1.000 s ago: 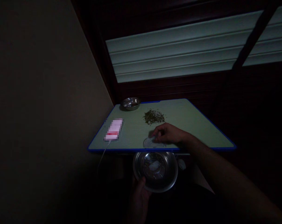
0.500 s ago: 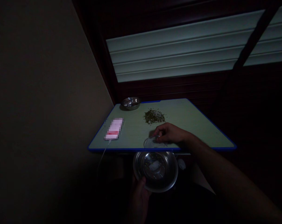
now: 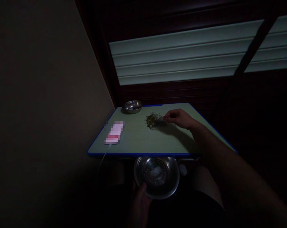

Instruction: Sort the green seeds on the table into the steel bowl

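My left hand (image 3: 141, 198) grips a steel bowl (image 3: 167, 190) at its near left rim, the thumb over the edge. The bowl is below the table's front edge and has small bits and a pale reflection or object inside. Above the table, my right hand (image 3: 178, 118) pinches a thin clear plastic piece, probably a round lid (image 3: 160, 118), barely visible in the dim light. It is at the right side of a loose pile of small greenish-brown dried bits or seeds (image 3: 151, 120). The hand and its shadow cover part of that pile.
A smaller steel bowl (image 3: 132, 107) stands at the table's back left corner. A phone (image 3: 115, 133) with a white cable (image 3: 102, 161) lies at the left. The pale green table (image 3: 134, 144) has a blue edge. Wall and dark panelled doors (image 3: 181, 57) stand close by.
My right hand has moved from the table's front edge forward to the pile, taking the clear plastic piece along. My left hand still holds the bowl. The view has shifted slightly.
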The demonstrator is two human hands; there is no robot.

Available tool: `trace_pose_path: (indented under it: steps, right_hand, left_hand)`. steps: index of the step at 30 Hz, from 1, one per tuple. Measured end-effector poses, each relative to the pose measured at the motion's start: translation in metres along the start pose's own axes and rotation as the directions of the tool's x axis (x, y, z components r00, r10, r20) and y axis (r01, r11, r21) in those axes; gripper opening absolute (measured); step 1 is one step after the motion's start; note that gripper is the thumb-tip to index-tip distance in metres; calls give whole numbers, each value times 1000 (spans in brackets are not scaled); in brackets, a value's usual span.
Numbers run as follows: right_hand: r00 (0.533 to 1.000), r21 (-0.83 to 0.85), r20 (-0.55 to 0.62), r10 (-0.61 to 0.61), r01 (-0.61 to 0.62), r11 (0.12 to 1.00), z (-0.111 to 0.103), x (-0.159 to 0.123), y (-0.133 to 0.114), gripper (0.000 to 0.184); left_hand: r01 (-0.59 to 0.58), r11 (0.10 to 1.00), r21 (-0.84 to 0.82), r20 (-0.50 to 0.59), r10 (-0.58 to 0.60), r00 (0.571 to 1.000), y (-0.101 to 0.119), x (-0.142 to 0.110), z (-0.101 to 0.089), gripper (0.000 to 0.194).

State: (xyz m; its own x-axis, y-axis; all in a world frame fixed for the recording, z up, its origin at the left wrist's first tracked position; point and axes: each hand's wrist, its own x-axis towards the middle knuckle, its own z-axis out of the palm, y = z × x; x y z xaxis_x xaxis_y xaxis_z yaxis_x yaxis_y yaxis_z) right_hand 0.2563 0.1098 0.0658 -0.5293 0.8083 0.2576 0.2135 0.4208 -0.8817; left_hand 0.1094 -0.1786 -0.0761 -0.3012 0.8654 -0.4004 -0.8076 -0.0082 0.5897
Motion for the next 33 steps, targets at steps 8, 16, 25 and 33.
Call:
trace_pose_path:
  steps: [8, 16, 25, 33]
  right_hand:
    - [985, -103, -171, -25, 7, 995, 29, -11, 28, 24]
    - [996, -162, -66, -54, 43, 986, 45, -13, 20, 16]
    - [983, -392, -154, -102, 34, 919, 33, -14, 25, 7]
    - [976, -468, -204, -79, -26, 884, 27, -14, 27, 15]
  left_hand:
    - [41, 998, -39, -7, -41, 999, 1, 2, -3, 84]
    - [18, 1000, 12, -11, -18, 1000, 1, 3, -2, 80]
    - [40, 999, -10, -8, -40, 999, 4, -1, 0, 80]
    - [35, 999, 5, 3, -35, 999, 1, 1, -4, 77]
